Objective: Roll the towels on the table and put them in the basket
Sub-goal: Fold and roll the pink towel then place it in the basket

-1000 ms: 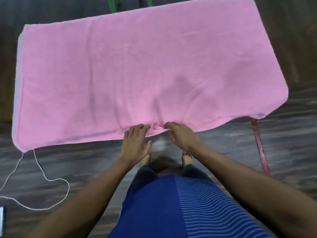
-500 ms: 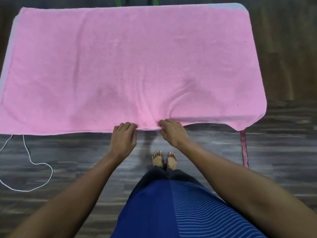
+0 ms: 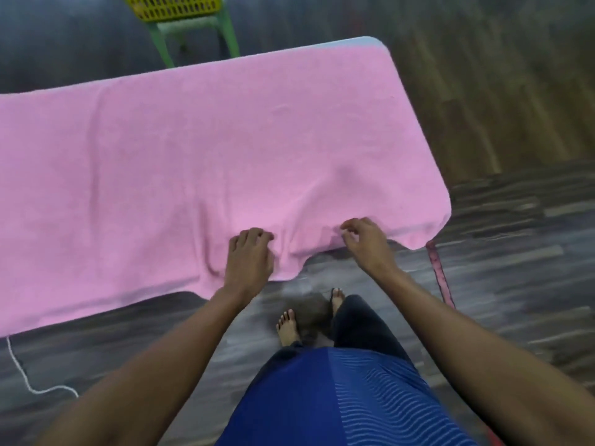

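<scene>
A large pink towel (image 3: 193,149) lies spread over the table (image 3: 370,41), its near edge hanging over the front. My left hand (image 3: 249,255) rests on that near edge with its fingers curled into the cloth, which bunches up under them. My right hand (image 3: 365,239) is a little to the right at the same edge, fingers curled and pinching the towel where a fold rises. Between the hands the edge sags in a loose bulge. A yellow slotted basket (image 3: 174,6) sits beyond the table's far side.
The basket stands on a green plastic stool (image 3: 196,30). A white cord (image 3: 19,368) trails on the wooden floor at the left. A red table leg (image 3: 439,275) slants down under the right corner. My bare feet (image 3: 288,326) stand close to the table.
The view has swung right and up, bringing the basket into sight. My hands have spread apart along the near edge, and the cloth between them now sags lower.
</scene>
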